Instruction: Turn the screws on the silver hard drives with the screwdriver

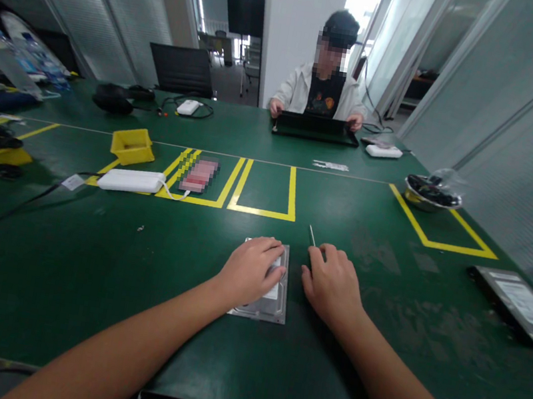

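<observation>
A silver hard drive (282, 296) lies flat on the green table in front of me. Across its upper part rests my left hand (252, 266), its fingers curled over the drive and hiding much of its label. Just to the right, apart from the drive, my right hand (332, 279) is closed near the tabletop. A thin metal shaft, apparently of a screwdriver (312, 235), sticks out past its fingers, pointing away from me; the hand hides the handle.
Another drive (527, 305) lies at the right. Beyond are a bowl of dark parts (432, 192), a yellow bin (133, 146), a white power strip (132, 181) and a phone (199, 175). A person (322, 87) opposite holds a black tray-like panel (315, 128).
</observation>
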`<state>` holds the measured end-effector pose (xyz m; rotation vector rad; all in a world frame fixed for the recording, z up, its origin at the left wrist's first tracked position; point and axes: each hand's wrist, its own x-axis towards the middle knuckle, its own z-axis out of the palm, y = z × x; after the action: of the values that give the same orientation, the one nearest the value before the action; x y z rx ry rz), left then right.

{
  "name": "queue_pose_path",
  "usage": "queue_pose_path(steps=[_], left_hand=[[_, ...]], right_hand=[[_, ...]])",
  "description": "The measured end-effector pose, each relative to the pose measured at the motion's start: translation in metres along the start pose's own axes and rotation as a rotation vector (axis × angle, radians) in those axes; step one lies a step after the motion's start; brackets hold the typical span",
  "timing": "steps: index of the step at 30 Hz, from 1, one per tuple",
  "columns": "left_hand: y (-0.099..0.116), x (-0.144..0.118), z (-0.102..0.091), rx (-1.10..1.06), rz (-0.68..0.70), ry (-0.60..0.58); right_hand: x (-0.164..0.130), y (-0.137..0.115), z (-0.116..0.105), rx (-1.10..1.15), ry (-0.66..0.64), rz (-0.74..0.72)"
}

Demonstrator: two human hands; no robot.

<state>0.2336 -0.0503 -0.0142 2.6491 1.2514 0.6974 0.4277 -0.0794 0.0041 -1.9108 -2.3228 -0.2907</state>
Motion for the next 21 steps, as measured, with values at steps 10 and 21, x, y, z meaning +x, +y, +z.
queue_pose_path(steps=[10,21], left_hand=[[-0.007,-0.003,0.001,-0.055,0.053,-0.013],[-0.022,-0.006,-0.031,-0.103,-0.017,0.076]], right_hand=[[-0.011,-0.011,0.005,0.509,0.323,-0.681],[-0.015,-0.018,0.01,0.597,0.237,-0.747]])
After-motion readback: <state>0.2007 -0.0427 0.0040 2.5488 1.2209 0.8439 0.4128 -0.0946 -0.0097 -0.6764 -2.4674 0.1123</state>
